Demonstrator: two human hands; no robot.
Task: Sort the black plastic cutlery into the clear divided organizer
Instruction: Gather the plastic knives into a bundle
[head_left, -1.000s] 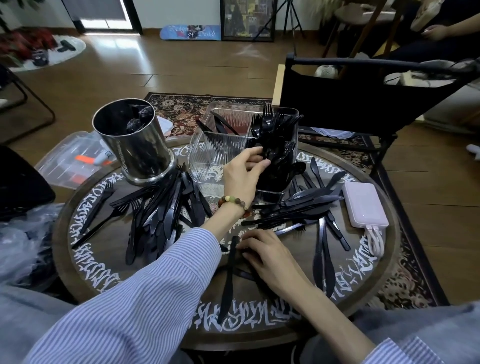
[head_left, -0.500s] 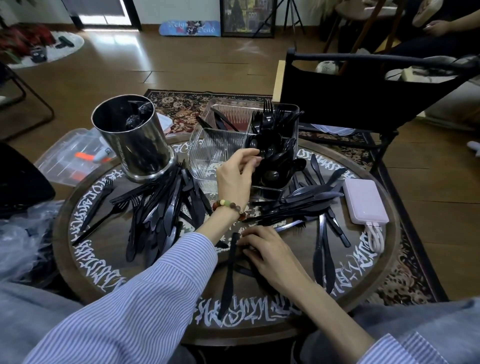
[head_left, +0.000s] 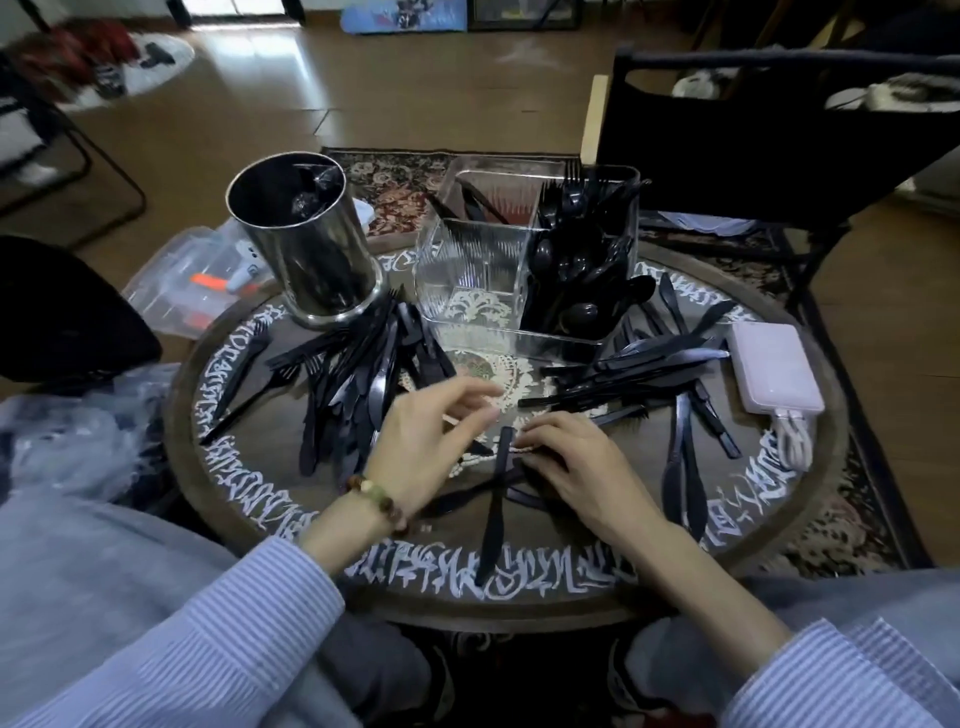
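Right hand (head_left: 576, 467) had its fingers (head_left: 540, 434) curled down onto the loose black cutlery in the middle of the table, right at the top end of a long knife (head_left: 493, 504) lying pointed toward the person; looked like it was pinning or pinching a piece, but I couldn't tell for sure which one it had. Left hand (head_left: 431, 441) hovered just beside it, fingers loosely spread and holding nothing, beaded bracelet (head_left: 376, 496) on the wrist. The rest of the cutlery was in two heaps: a big fan of knives and forks (head_left: 358, 384) on the left by the metal canister (head_left: 306, 244), and another bundle (head_left: 623, 374) on the right. The clear divided organizer (head_left: 467, 270) sat at the far side of the table, right-hand compartments already stuffed with spoons and forks (head_left: 576, 249), near-left compartment looking bare. My guess is this stuff is super light and thin, a bit flexy and slick, so it probably slides around and tangles; I'd grab a piece by the handle mid-length, not the tines. Surface was a round dark wooden table (head_left: 810, 499) with white script painted around the rim, a pale power bank (head_left: 769, 369) with cable on the right. Beyond that: patterned rug, wood floor, black folding chair (head_left: 753, 140) behind the table.
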